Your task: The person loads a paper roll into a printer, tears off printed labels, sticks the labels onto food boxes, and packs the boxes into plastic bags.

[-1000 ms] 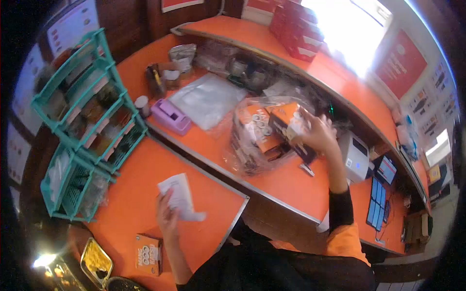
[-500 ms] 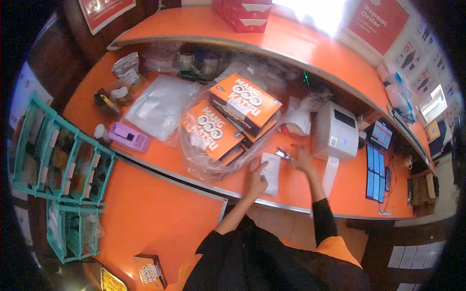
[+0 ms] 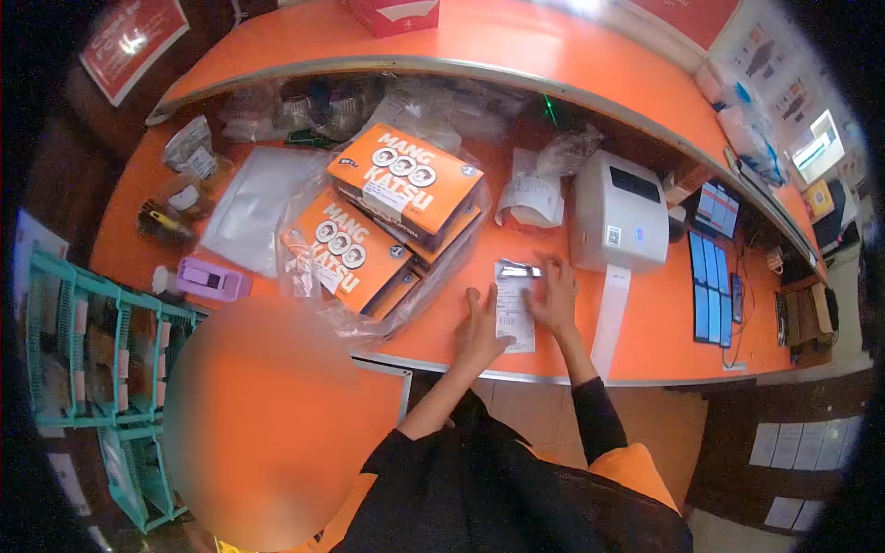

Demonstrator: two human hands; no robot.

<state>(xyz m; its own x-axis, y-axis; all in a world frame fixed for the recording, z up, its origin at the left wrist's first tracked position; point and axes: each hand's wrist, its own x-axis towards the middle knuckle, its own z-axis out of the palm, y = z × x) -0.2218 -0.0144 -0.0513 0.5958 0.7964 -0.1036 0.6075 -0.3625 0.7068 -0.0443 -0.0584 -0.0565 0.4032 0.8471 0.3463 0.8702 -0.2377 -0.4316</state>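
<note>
A printed paper receipt [image 3: 514,318] lies on the orange counter between my hands. My left hand [image 3: 481,330] is at its left edge, fingers stretched and apart, with the thumb near the lower part of the paper. On the other side, my right hand [image 3: 559,297] has its fingers spread and its thumb by the paper's right edge. Across the top of the receipt is a small shiny metal item [image 3: 522,271], its exact kind unclear. The fingertips of my right hand are close to its right end; whether they touch it I cannot tell.
Orange food boxes [image 3: 406,177] sit in a clear plastic bag on the left. A white label printer [image 3: 619,217] with a paper strip [image 3: 610,318] stands right, before several phones [image 3: 710,286]. A purple device [image 3: 212,279] and teal racks [image 3: 78,336] are further left. A blurred patch covers the lower left.
The view has shifted. The receipt now lies between both hands, and the metal item that was by my right hand is across the top of the paper. My right hand has come closer to the receipt.
</note>
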